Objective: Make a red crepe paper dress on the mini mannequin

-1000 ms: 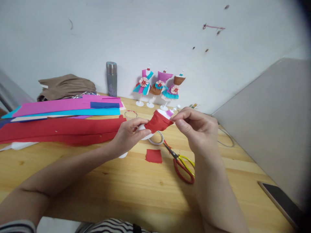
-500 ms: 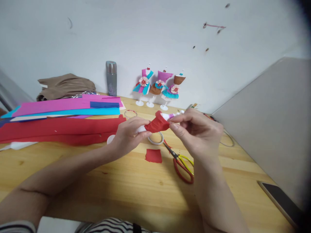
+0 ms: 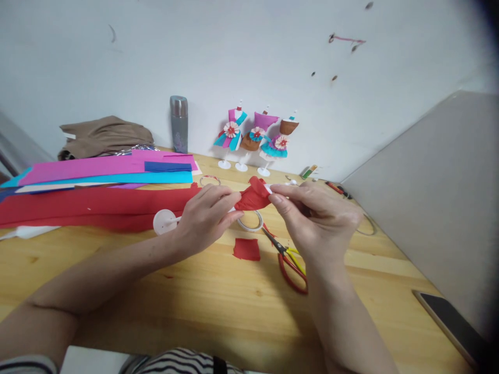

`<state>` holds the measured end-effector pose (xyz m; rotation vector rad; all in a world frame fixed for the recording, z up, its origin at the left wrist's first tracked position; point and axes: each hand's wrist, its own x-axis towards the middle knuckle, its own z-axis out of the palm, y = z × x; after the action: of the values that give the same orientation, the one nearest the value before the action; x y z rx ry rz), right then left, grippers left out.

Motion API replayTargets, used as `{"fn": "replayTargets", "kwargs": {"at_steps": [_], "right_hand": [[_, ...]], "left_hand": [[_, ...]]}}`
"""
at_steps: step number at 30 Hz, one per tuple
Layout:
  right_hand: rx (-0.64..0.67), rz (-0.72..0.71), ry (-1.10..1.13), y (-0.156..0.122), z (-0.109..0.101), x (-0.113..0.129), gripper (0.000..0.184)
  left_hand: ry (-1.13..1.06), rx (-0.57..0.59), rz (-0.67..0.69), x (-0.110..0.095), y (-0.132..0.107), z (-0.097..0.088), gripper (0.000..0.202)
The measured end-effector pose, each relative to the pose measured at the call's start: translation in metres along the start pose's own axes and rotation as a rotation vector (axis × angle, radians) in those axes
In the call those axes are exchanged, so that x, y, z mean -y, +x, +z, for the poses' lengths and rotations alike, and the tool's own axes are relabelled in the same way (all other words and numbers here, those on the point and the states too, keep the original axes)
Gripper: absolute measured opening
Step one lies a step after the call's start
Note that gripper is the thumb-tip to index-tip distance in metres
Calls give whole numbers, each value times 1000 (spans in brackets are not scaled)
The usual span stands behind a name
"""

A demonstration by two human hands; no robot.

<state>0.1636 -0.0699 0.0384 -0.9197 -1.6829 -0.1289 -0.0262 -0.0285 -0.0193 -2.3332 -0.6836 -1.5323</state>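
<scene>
A miniature dress form, lying nearly level in the air, has red crepe paper point(image 3: 255, 195) wrapped about its white body. My left hand point(image 3: 208, 210) is closed round its lower end, and its round white base point(image 3: 164, 222) sticks out to the left. At the neck end, my right hand point(image 3: 307, 215) pinches with thumb and forefinger at the edge of the red paper; whether it grips paper or form cannot be made out. Below lie a roll of tape point(image 3: 250, 227), a red paper square point(image 3: 247, 250) and scissors point(image 3: 286, 254) with red and yellow handles.
Three dressed miniature forms point(image 3: 257, 135) stand against the wall beside a grey flask point(image 3: 179, 124). Coloured crepe sheets point(image 3: 97, 169) and a long red strip point(image 3: 89, 205) cover the left side, with brown cloth point(image 3: 107, 136) behind. A phone point(image 3: 448, 322) lies at right.
The dress form has turned slightly, so its white base shows more at the left. My right fingers now cover more of the neck end, and the red paper's top edge looks more folded.
</scene>
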Motion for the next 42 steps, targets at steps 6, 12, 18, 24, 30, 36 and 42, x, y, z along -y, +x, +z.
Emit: {"fn": "replayTargets", "kwargs": {"at_steps": [6, 12, 18, 24, 30, 36, 42], "right_hand": [[12, -10, -47, -1, 2, -2, 8], [15, 38, -50, -1, 5, -3, 16], [-17, 140, 15, -2, -2, -10, 7], [-2, 313, 119, 4, -8, -27, 14], [159, 450, 330, 9, 0, -26, 16], [218, 477, 470, 12, -8, -40, 12], [348, 460, 550, 12, -13, -47, 11]], "left_hand": [[175, -22, 123, 4, 0, 0, 18], [246, -12, 161, 6, -1, -1, 21], [298, -62, 157, 14, -3, 4, 26], [287, -133, 208, 13, -2, 5, 25], [267, -93, 195, 9, -9, 7, 35], [-242, 111, -271, -1, -3, -1, 73], [-819, 532, -912, -2, 17, -9, 52]]}}
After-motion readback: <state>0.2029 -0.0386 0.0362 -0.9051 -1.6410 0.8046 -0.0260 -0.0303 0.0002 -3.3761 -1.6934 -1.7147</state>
